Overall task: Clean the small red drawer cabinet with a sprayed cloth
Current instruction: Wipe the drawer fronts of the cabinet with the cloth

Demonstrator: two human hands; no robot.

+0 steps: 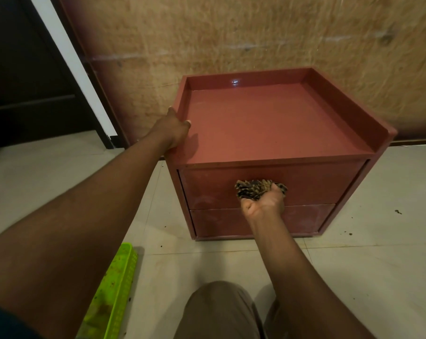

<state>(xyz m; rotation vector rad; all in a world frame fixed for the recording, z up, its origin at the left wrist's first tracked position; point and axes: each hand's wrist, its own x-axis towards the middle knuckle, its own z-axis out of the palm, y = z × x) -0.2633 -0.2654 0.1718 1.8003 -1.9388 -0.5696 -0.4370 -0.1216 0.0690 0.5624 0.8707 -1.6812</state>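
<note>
The small red cabinet is sitting on the floor. The left hand is gripping the cabinet's left rim. The right hand is squeezing a bunched-up dark cloth and pressing it on the cabinet's top drawer. A green basket is lying near the cabinet's front-left corner.

Red two-drawer cabinet, possibly patterned cloth against front

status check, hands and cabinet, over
Left hand grips left rim of small red drawer cabinet. Right hand presses bunched black-and-tan cloth on upper drawer front. Nothing blocking.
</note>
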